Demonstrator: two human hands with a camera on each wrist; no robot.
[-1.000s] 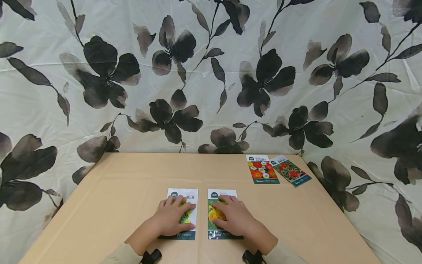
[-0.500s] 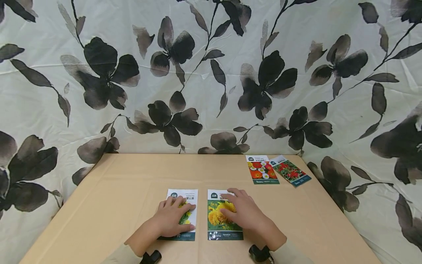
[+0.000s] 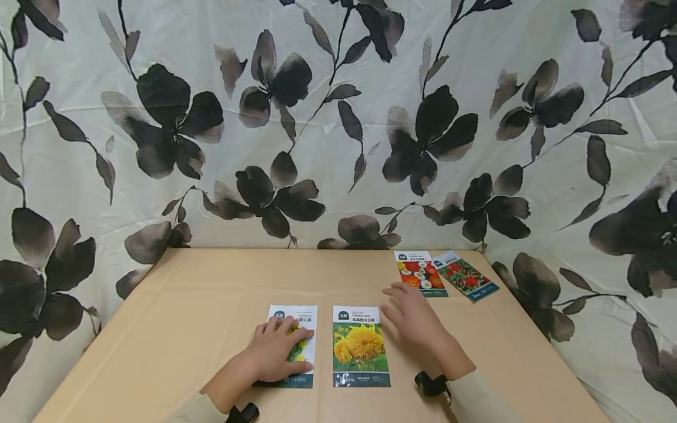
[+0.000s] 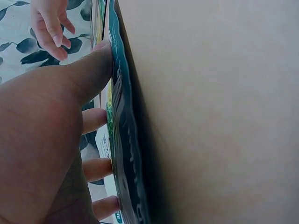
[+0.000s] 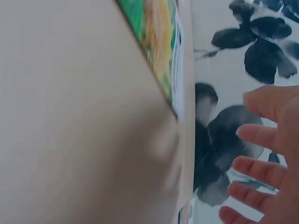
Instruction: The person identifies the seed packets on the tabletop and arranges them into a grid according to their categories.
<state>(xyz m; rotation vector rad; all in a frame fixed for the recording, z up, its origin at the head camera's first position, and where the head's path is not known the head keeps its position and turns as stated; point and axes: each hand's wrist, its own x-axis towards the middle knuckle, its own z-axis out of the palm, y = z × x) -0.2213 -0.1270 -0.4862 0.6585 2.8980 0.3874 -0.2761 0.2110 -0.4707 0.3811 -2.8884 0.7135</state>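
Note:
My left hand (image 3: 275,352) rests on a seed packet (image 3: 297,380) with a white top, yellow flowers and a dark teal bottom band. It covers most of the picture. In the left wrist view the thumb and spread fingertips touch the packet's face (image 4: 122,93), which lies on the table. Beside it lies a second seed packet (image 3: 361,346) with big yellow blooms, flat and uncovered. To the right of that one my right hand (image 3: 415,317) hovers over the table, fingers spread and holding nothing, as the right wrist view shows too.
Two more seed packets lie at the table's (image 3: 211,288) back right. One shows red, orange and white flowers (image 3: 421,273); the tilted other shows red ones (image 3: 468,277), their corners close together. Behind hangs a white cloth (image 3: 338,129) printed with dark flowers.
My right hand has lifted off the yellow-bloom packet and moved right and away toward the back packets, uncovering that packet. The left hand has stayed in place.

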